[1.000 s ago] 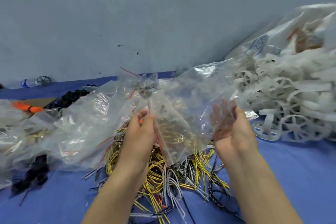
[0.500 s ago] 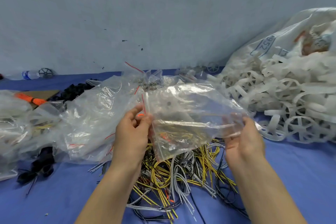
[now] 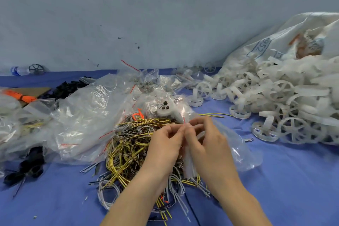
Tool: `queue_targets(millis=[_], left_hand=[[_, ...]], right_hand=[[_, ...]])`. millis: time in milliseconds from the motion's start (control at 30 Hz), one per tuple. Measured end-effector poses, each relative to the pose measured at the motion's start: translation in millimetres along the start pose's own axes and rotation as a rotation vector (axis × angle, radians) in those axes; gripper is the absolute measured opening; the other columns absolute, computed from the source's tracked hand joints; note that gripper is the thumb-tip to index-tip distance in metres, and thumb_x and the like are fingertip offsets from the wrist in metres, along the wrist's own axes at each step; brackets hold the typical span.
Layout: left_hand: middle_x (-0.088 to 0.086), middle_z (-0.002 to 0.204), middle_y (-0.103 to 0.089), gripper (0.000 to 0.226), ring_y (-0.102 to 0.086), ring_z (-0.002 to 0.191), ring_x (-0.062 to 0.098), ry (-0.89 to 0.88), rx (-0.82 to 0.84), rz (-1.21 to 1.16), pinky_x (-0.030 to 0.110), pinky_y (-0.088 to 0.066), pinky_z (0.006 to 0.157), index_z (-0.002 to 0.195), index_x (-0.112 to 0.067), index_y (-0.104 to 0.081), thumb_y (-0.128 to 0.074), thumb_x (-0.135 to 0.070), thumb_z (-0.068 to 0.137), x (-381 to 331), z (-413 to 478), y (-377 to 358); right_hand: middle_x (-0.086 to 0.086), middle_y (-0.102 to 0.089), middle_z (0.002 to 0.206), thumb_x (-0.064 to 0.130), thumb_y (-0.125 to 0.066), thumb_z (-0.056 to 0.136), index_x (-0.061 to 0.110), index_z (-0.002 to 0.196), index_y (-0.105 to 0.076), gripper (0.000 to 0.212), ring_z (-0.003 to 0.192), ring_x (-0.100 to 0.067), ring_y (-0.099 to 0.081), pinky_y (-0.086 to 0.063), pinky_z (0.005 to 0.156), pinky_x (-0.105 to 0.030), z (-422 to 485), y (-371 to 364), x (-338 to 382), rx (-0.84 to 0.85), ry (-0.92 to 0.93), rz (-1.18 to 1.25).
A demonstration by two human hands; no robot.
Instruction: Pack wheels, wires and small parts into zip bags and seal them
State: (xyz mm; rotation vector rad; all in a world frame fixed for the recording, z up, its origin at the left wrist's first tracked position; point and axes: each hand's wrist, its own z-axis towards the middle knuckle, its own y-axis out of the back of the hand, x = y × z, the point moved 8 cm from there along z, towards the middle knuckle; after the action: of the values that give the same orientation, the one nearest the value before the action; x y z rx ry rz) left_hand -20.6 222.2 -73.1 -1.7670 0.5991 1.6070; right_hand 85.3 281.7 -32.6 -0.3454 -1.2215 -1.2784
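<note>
Both hands meet over the wire pile. My left hand [image 3: 166, 146] and my right hand [image 3: 207, 141] pinch the red-striped mouth of a clear zip bag [image 3: 238, 150], whose body trails off to the right over the blue cloth. Under the hands lies a tangle of yellow, black and white wires [image 3: 128, 150]. White plastic wheels [image 3: 266, 108] are heaped at the right. A white small part with black dots [image 3: 167, 109] sits inside a bag just beyond my fingers.
A heap of clear zip bags [image 3: 82, 119] covers the left. Black parts [image 3: 69, 86] and an orange bundle [image 3: 18, 96] lie at far left, more black pieces [image 3: 27, 167] near the front left. A big white sack [image 3: 286, 42] leans against the wall at the right.
The bag was held spread wide between my hands. Now both hands have come together at its mouth and dropped lower, and the bag hangs off to the right.
</note>
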Motion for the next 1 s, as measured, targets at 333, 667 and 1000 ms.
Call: queue_targets(millis=[333,667,1000], left_hand=[[0.016,0.104,-0.074,0.033,-0.072,0.095,0.025,0.128,0.201,-0.336,0.038,-0.054,0.085,0.090,-0.013,-0.077,-0.056,-0.037,0.091,15.2,7.0,-28.3],[0.017,0.106,-0.072,0.041,-0.068,0.103,0.033,0.146,0.204,-0.362,0.042,-0.051,0.095,0.114,-0.004,-0.063,-0.056,-0.038,0.091,18.6,6.3,-29.8],[0.018,0.111,-0.056,0.051,-0.049,0.101,0.033,0.141,0.059,-0.387,0.034,-0.041,0.073,0.121,0.003,-0.058,-0.056,-0.037,0.089,18.5,4.1,-19.6]], right_hand=[[0.014,-0.070,0.090,0.052,-0.066,0.084,0.037,0.100,-0.066,0.022,0.081,-0.001,-0.066,-0.052,0.072,-0.024,2.7,7.5,-21.6,0.063,-0.150,0.107],[0.013,-0.070,0.103,0.042,-0.061,0.091,0.033,0.111,-0.072,0.024,0.085,0.001,-0.067,-0.055,0.080,-0.027,0.7,6.3,-21.9,0.107,-0.138,0.102],[0.009,-0.072,0.093,0.040,-0.057,0.096,0.050,0.100,-0.068,0.016,0.083,-0.005,-0.069,-0.056,0.081,-0.037,-2.2,1.0,-18.6,0.152,-0.127,0.205]])
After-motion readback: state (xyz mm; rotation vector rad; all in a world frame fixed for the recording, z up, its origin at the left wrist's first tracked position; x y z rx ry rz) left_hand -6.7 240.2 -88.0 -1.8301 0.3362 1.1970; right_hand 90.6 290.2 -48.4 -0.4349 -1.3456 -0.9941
